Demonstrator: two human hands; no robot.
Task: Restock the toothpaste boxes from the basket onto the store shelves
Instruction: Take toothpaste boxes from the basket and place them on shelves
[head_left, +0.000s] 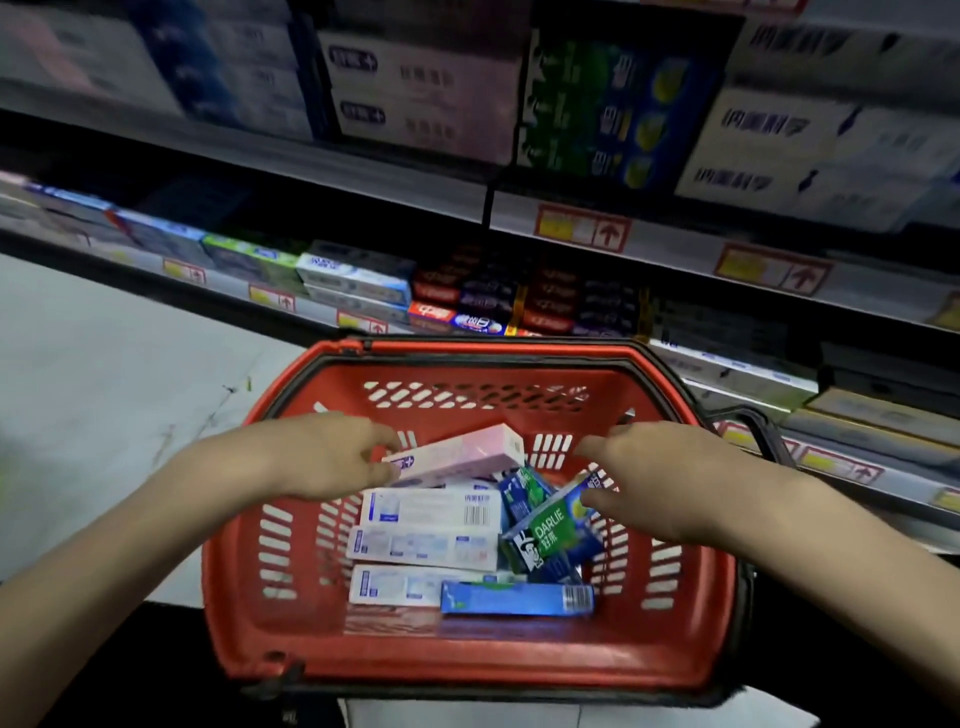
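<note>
A red plastic basket (311, 629) stands on the floor below me with several toothpaste boxes in it. My left hand (322, 457) pinches the near end of a pink and white box (462, 452) that tilts up over the others. My right hand (660, 478) reaches over the basket's right side, thumb and fingers spread around the top end of a green and blue Darlie box (556, 527); a firm grip is not visible. White boxes (431, 509) lie stacked flat in the middle. A blue box (514, 597) lies at the front.
Store shelves (649, 244) run across the top and right, filled with rows of toothpaste boxes and yellow-red price tags. Pink and white boxes (426, 93) and green and blue boxes (608, 109) stand on the upper shelf. Pale floor (104, 374) lies to the left.
</note>
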